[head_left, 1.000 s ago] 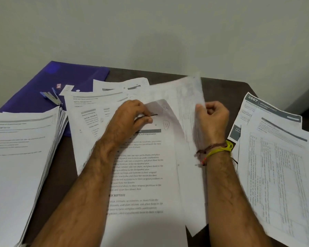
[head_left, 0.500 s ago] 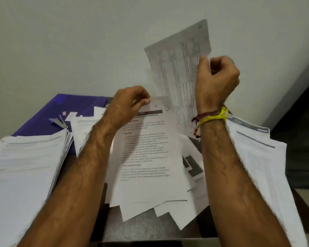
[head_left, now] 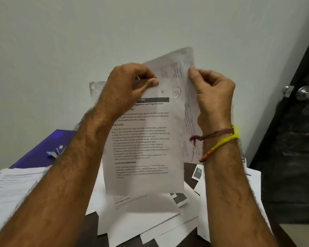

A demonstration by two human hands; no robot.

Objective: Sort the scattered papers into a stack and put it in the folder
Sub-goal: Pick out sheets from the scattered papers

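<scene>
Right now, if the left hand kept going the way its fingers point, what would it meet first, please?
The left hand points toward the right hand; past the printed sheet it pinches, it would probably meet the right hand's sheet first, though depth is unclear.

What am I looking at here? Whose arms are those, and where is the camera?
The camera sits on a person's head and looks down, so you see that person's own two arms. The left hand and the right hand lift printed pages up in the air, each pinching the top edge. Below them, loose papers lie scattered on a dark table. A tidy stack sits at the left, and a purple folder lies behind it. A dark door is at the right.
</scene>
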